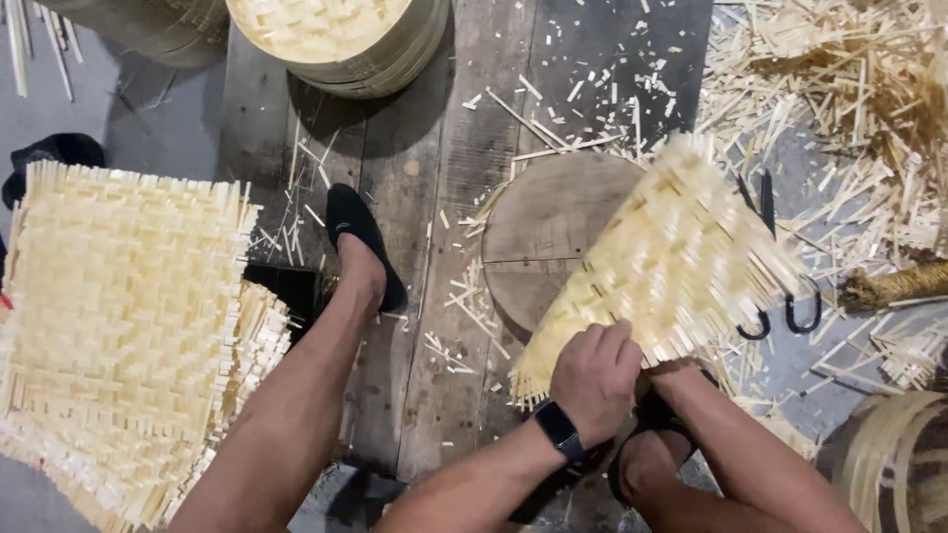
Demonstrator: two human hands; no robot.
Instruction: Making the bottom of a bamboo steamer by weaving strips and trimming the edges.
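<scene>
A woven bamboo mat (660, 259) with ragged strip ends is tilted over a round wooden block (538, 232). My left hand (595, 378), with a dark band on its wrist, grips the mat's near edge. My right hand (671, 367) is mostly hidden under the mat at the same edge, and its grip cannot be seen. My left leg stretches forward with a black shoe (361, 241) on the dark wooden boards (434, 178).
A tall stack of woven mats (118, 326) lies at the left. Round bamboo steamer lids (336, 39) sit at the top. Black-handled shears (780, 296) lie right of the mat. Heaps of bamboo offcuts (839, 109) cover the right side. A bamboo hoop (889, 459) stands at bottom right.
</scene>
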